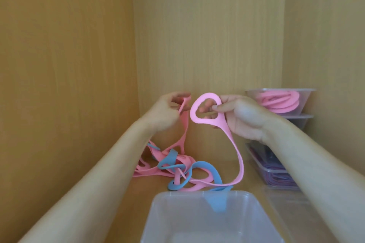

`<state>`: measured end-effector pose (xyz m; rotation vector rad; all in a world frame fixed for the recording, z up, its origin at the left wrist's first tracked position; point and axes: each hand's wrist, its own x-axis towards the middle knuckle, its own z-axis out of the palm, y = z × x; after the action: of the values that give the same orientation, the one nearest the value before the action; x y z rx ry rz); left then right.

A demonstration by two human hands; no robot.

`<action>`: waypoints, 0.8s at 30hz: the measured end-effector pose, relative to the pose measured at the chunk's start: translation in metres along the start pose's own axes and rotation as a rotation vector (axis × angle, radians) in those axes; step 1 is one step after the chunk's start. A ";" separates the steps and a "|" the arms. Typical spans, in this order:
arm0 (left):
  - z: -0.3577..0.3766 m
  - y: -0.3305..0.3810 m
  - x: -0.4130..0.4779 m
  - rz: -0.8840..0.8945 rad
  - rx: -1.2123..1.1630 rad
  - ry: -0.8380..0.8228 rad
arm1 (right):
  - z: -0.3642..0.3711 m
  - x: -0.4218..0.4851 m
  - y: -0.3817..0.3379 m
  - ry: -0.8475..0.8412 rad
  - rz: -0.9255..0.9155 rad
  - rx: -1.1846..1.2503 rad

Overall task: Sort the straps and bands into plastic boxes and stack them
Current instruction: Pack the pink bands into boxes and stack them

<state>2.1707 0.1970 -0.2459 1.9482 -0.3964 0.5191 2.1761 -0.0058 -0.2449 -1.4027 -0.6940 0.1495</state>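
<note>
Long pink silicone strap (240,163): looped end pinched between thumb and fingers of the right hand (243,118). A second pink end is gripped in the curled, blurred left hand (167,112) above mid-shelf; whether it is the same strap cannot be told. Judged done: clear plastic box of pink straps (280,102) stacked at the far right corner, clear box of purple bands (276,173) along the right edge. Judged left: tangled heap of pink and blue straps (177,167) mid-shelf, and the clear plastic box (158,199) at the near edge, entered only by one blue strap end (217,202).
</note>
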 end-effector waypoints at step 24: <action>0.008 0.006 -0.006 0.025 -0.165 0.025 | -0.002 0.003 -0.006 0.211 -0.175 -0.019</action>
<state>2.1647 0.1873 -0.2475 1.7786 -0.4348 0.5102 2.1773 -0.0075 -0.2381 -1.3460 -0.6395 -0.1420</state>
